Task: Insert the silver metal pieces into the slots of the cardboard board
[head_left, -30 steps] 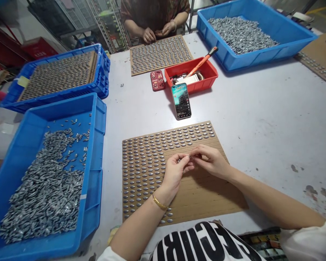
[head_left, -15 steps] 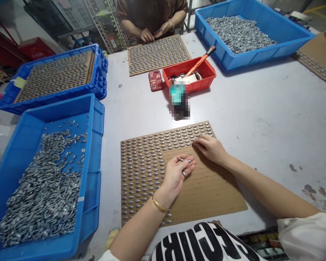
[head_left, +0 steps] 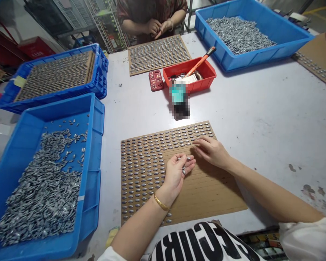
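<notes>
A brown cardboard sheet (head_left: 206, 195) lies in front of me, its slots partly filled with small oval metal pieces (head_left: 152, 148). My left hand (head_left: 176, 174), gold bracelet on the wrist, rests palm up on the sheet and cups several loose metal pieces in curled fingers. My right hand (head_left: 213, 150) rests on the sheet a little to the right, its fingertips pinched at a row near the filled slots. Whether they hold a piece I cannot make out.
A blue bin (head_left: 95, 119) of loose metal pieces stands at my left, another blue bin (head_left: 100, 78) with filled sheets behind it. A phone (head_left: 179, 99), red tray (head_left: 206, 78) and third blue bin (head_left: 260, 56) lie beyond. Across the table another person's hands (head_left: 157, 27) work above a filled sheet (head_left: 159, 54).
My right hand left my left hand, reached to the upper rows of the sheet, then drew back slightly toward my left hand. My left hand stayed put, cupping pieces.
</notes>
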Demonstrator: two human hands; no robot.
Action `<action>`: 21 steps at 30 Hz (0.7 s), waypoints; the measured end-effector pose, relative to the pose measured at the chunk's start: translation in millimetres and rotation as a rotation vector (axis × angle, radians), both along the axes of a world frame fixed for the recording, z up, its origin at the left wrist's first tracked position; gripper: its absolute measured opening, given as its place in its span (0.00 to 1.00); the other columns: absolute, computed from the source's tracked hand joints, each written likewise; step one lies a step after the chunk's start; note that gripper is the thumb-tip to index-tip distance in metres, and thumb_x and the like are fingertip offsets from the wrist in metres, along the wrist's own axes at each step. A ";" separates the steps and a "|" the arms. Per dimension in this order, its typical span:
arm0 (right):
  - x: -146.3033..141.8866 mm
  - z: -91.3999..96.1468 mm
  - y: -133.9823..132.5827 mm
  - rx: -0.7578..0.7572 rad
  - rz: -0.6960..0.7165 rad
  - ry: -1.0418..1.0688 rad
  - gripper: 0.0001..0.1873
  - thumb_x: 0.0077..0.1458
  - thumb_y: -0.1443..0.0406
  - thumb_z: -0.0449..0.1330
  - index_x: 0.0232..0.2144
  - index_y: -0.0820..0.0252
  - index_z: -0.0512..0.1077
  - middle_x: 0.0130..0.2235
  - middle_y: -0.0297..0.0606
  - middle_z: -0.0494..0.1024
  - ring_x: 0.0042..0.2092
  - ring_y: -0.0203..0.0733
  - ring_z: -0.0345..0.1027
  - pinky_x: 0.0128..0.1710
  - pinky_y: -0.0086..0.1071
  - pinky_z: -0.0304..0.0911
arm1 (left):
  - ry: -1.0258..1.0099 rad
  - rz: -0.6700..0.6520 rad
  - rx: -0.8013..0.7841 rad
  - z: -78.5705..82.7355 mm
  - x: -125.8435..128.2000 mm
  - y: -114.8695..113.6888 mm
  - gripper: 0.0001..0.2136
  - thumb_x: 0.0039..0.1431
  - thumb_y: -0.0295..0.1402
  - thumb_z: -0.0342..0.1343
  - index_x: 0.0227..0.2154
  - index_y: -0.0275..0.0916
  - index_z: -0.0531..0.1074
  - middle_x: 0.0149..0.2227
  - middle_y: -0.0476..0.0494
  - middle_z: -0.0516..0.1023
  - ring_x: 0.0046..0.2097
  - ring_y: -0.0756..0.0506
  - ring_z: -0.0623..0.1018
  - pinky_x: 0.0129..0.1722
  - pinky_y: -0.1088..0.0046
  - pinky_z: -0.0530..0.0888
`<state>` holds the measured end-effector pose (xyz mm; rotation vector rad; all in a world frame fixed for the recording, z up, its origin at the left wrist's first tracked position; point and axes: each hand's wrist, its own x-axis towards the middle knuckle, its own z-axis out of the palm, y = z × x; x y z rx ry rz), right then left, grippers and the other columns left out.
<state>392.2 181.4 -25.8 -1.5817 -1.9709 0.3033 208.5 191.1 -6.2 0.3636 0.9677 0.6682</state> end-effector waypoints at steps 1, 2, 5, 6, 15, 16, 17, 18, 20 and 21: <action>-3.9 5.3 -4.8 -0.007 0.037 0.043 0.09 0.60 0.64 0.55 0.43 0.58 0.71 0.41 0.42 0.74 0.40 0.42 0.68 0.38 0.33 0.66 | 0.000 0.010 0.010 -0.5 1.0 0.1 0.10 0.52 0.31 0.63 0.34 0.36 0.68 0.36 0.39 0.79 0.36 0.47 0.79 0.40 0.69 0.76; -8.0 9.9 -9.3 -0.012 0.080 0.067 0.09 0.60 0.64 0.55 0.43 0.57 0.71 0.41 0.42 0.74 0.41 0.42 0.68 0.38 0.33 0.66 | 0.001 0.018 0.023 -1.0 2.3 0.1 0.10 0.51 0.31 0.63 0.34 0.36 0.68 0.34 0.41 0.78 0.35 0.48 0.79 0.40 0.69 0.76; -17.4 17.0 -18.5 -0.008 0.176 0.027 0.09 0.60 0.66 0.54 0.42 0.57 0.71 0.39 0.42 0.75 0.40 0.43 0.66 0.38 0.35 0.65 | 0.000 0.033 0.051 -2.4 7.4 -0.7 0.10 0.50 0.32 0.63 0.33 0.36 0.69 0.30 0.46 0.76 0.32 0.51 0.77 0.41 0.68 0.75; -18.6 16.6 -19.9 -0.002 0.178 0.001 0.10 0.61 0.67 0.52 0.41 0.57 0.72 0.37 0.41 0.75 0.39 0.42 0.66 0.38 0.35 0.65 | -0.006 0.029 0.048 -2.9 9.2 -1.1 0.10 0.50 0.32 0.64 0.32 0.36 0.69 0.30 0.47 0.75 0.33 0.51 0.76 0.41 0.68 0.75; -2.5 7.1 -20.9 -0.137 0.191 0.151 0.07 0.60 0.67 0.53 0.38 0.57 0.72 0.33 0.39 0.74 0.36 0.40 0.66 0.34 0.32 0.63 | 0.007 -0.066 -0.009 -8.1 17.4 -4.3 0.08 0.53 0.31 0.61 0.33 0.36 0.67 0.32 0.42 0.77 0.32 0.49 0.78 0.39 0.67 0.76; -0.6 8.9 -20.6 -0.165 0.196 0.193 0.07 0.60 0.67 0.53 0.37 0.57 0.72 0.33 0.38 0.74 0.35 0.39 0.66 0.33 0.32 0.63 | 0.012 -0.075 -0.014 -8.4 18.1 -4.1 0.08 0.53 0.30 0.61 0.33 0.36 0.67 0.31 0.43 0.77 0.31 0.49 0.78 0.39 0.68 0.76; 1.6 10.6 -19.9 -0.193 0.200 0.238 0.07 0.60 0.67 0.54 0.37 0.57 0.72 0.32 0.38 0.74 0.34 0.38 0.66 0.33 0.31 0.63 | 0.017 -0.084 -0.014 -8.6 18.9 -3.8 0.09 0.53 0.30 0.61 0.34 0.36 0.67 0.31 0.43 0.77 0.30 0.50 0.78 0.38 0.68 0.76; 4.4 11.8 -18.7 -0.218 0.200 0.281 0.07 0.60 0.67 0.54 0.36 0.58 0.72 0.32 0.37 0.74 0.34 0.38 0.67 0.32 0.31 0.63 | 0.020 -0.091 -0.012 -8.7 19.7 -3.4 0.09 0.53 0.31 0.61 0.34 0.36 0.66 0.31 0.43 0.78 0.30 0.49 0.78 0.37 0.69 0.76; 11.7 11.4 -15.1 -0.239 0.170 0.341 0.06 0.59 0.67 0.55 0.35 0.58 0.73 0.31 0.36 0.75 0.33 0.37 0.67 0.32 0.30 0.63 | 0.023 -0.105 -0.008 -8.8 21.1 -2.2 0.10 0.54 0.31 0.60 0.35 0.37 0.64 0.32 0.40 0.79 0.32 0.48 0.79 0.37 0.69 0.76; 16.1 9.5 -12.6 -0.223 0.138 0.342 0.06 0.59 0.66 0.55 0.35 0.58 0.73 0.32 0.36 0.75 0.33 0.37 0.68 0.31 0.30 0.64 | 0.023 -0.111 -0.006 -8.9 21.5 -1.6 0.10 0.55 0.31 0.60 0.34 0.38 0.63 0.33 0.39 0.79 0.32 0.47 0.80 0.37 0.69 0.76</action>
